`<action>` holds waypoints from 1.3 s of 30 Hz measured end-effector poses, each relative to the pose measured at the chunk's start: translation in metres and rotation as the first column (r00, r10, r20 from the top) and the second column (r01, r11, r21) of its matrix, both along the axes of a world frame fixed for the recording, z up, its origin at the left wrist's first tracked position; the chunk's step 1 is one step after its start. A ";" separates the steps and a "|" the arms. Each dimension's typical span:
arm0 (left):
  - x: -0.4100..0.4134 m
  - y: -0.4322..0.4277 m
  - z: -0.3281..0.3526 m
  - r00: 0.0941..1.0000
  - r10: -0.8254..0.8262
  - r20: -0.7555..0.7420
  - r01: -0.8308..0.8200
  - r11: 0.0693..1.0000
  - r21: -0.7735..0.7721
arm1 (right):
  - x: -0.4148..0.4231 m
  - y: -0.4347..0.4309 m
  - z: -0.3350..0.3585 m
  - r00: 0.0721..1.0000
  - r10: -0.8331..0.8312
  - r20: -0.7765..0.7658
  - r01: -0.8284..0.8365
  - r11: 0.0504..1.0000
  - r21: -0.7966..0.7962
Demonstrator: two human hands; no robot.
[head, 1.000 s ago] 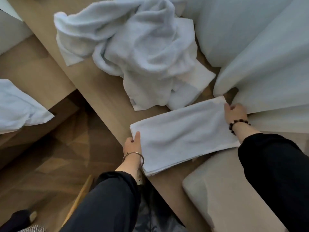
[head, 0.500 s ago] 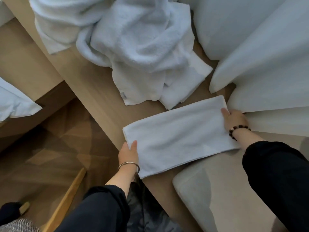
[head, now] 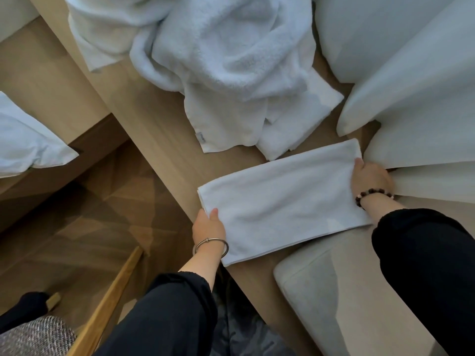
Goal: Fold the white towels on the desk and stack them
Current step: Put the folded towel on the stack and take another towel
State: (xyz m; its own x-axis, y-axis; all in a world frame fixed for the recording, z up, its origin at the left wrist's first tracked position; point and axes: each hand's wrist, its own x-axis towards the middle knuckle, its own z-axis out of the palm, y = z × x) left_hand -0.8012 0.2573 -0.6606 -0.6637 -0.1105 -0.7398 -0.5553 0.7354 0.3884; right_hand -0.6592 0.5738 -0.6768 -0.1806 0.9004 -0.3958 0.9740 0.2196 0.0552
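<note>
head: left hand [head: 208,228], right hand [head: 370,179] grip towel [head: 282,199] ends.

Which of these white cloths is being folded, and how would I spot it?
Follow the wooden desk to its near edge. There the folded towel lies between the left hand and right hand. Unlike the rumpled towel heap behind, it is a flat rectangle.

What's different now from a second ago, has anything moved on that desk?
Almost nothing. The left hand and right hand still hold the short ends of the folded towel, flat on the desk; only the view shifted a little. The crumpled towel pile lies untouched.
</note>
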 end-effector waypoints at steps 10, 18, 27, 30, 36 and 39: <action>0.015 0.017 0.016 0.404 -0.684 -0.608 0.658 0.679 -0.326 | -0.029 -0.066 0.019 0.841 0.444 -0.310 -0.382 0.892 0.241; 0.010 0.024 -0.046 0.018 -0.965 -0.261 0.869 0.145 -0.474 | -0.013 -0.093 -0.027 0.660 0.741 -0.128 -0.746 0.666 0.008; 0.003 0.031 -0.001 0.080 -0.977 -0.196 0.894 0.158 -0.420 | -0.033 -0.092 0.014 0.851 0.521 -0.071 -0.525 0.839 -0.143; -0.011 0.042 0.047 0.038 -0.974 -0.221 0.878 0.139 -0.458 | -0.056 -0.101 0.060 0.819 0.542 -0.188 -0.562 0.825 -0.067; -0.073 0.088 0.158 0.038 -0.945 -0.325 0.897 0.176 -0.406 | -0.112 -0.092 0.162 0.818 0.490 -0.300 -0.508 0.861 0.021; -0.108 0.107 0.189 0.078 -0.913 -0.401 0.884 0.250 -0.396 | -0.142 -0.088 0.192 0.815 0.458 -0.354 -0.477 0.878 0.037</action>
